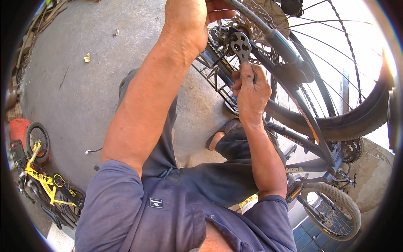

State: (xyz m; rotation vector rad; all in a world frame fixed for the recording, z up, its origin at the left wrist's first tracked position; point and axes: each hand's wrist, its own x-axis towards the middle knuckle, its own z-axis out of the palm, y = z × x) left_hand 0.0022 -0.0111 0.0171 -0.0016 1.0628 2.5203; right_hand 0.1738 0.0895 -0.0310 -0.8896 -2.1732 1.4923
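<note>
My right hand (252,90) grips the handle of a flat metal multi-hole wrench (241,47). The wrench's head lies against the axle area of a bicycle wheel (327,136), beside a perforated brake disc (272,19). At the top edge my left hand (189,19) is partly cut off; its visible fingers bend behind a grey tube (252,17) that slants down to a thicker dark cylinder (285,46). The dark bicycle frame (308,166) runs down the right side. Exactly how the wrench seats on the axle is hard to make out.
A yellow bicycle (42,179) stands at the lower left near a red object (19,129). Another bicycle wheel (333,212) is at the lower right. A yellowish scrap (87,58) lies on the concrete floor (96,84). My foot (218,136) is below the wheel.
</note>
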